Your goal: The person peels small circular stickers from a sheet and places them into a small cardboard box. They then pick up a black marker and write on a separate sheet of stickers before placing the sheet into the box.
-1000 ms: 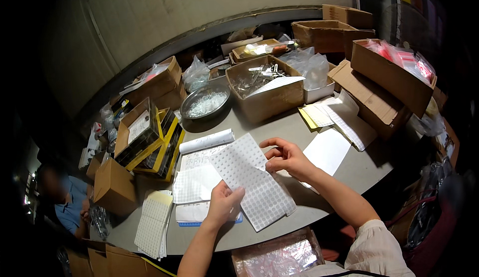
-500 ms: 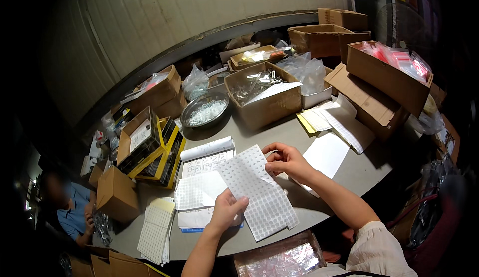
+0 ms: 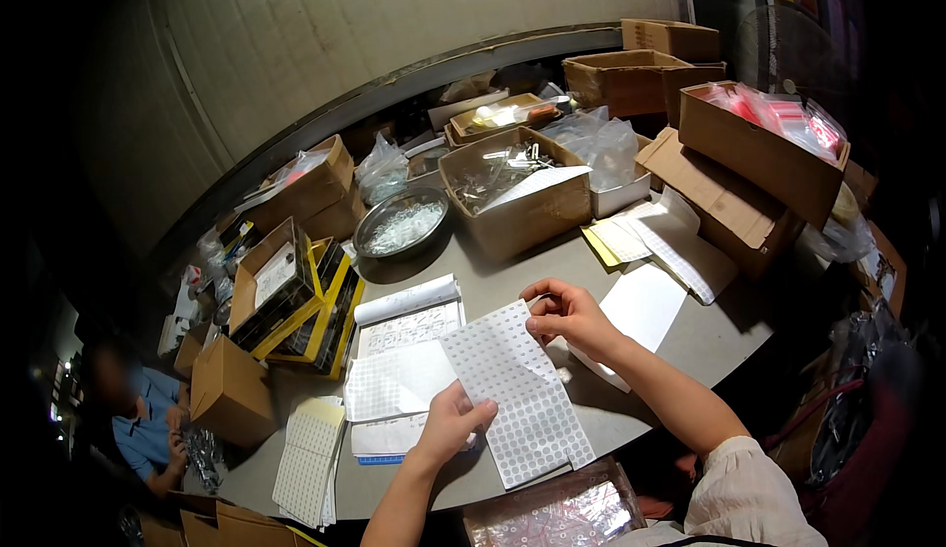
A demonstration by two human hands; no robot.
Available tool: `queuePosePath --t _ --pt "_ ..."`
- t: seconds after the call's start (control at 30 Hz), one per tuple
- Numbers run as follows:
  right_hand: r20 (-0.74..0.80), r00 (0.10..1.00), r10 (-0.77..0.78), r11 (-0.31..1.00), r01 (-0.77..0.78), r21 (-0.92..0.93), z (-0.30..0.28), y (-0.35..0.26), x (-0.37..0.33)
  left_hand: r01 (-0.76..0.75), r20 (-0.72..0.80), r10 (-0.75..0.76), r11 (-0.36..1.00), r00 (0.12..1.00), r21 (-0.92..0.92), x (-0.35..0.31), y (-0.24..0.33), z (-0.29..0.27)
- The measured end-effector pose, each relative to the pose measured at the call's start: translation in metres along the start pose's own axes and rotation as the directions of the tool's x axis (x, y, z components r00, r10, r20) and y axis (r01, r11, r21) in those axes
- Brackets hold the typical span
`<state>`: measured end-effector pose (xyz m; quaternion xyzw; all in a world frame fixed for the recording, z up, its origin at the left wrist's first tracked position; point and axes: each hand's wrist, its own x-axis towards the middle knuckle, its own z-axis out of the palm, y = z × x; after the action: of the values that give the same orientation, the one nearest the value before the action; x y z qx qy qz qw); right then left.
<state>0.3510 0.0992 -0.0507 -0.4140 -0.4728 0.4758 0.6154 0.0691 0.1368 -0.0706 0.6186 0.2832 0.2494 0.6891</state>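
Sheet (image 3: pixel 510 375), white and covered with grey dots, is held up at a tilt above the near part of the worktop (image 3: pixel 498 279), its left side seen overlapping the pad (image 3: pixel 406 325); its left edge is clamped by the left hand (image 3: pixel 455 427), whose thumb is laid across the upper face; the right hand (image 3: pixel 574 322) is placed at the upper right corner, with thumb and fingers bent toward the edge; whether that grip is closed on the corner or set slightly apart cannot be told; the pad is partly covered by a thin paper (image 3: pixel 394 384); to its left a stack (image 3: pixel 307 458) is laid; beyond the right hand a blank page (image 3: pixel 650 296) is laid flat; past the pad, clear bits (image 3: pixel 404 227) are heaped in a dark bowl (image 3: pixel 404 198); beside it a carton (image 3: pixel 532 220) is loaded with metal parts (image 3: pixel 527 161); black-and-yellow boxes (image 3: pixel 296 306) are piled at the left; farther left, a person (image 3: pixel 148 419) in blue is seen.
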Motion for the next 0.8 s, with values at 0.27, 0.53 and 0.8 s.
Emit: queuePosePath --t 0.27,0.53,0.8 --pt "-0.018 1.000 -0.019 0.999 0.019 -0.033 0.000 -0.002 0.000 0.033 0.031 -0.034 0.999 0.999 0.019 -0.001 0.002 0.001" --pt "-0.119 0.990 -0.075 0.996 0.068 -0.064 -0.015 0.006 0.005 0.072 0.088 -0.067 0.996 0.994 -0.057 -0.001 0.012 0.008" --pt "-0.418 0.892 -0.170 0.979 0.201 0.030 -0.044 0.005 0.028 0.118 0.083 -0.116 0.993 0.990 -0.013 -0.008 0.016 0.004"
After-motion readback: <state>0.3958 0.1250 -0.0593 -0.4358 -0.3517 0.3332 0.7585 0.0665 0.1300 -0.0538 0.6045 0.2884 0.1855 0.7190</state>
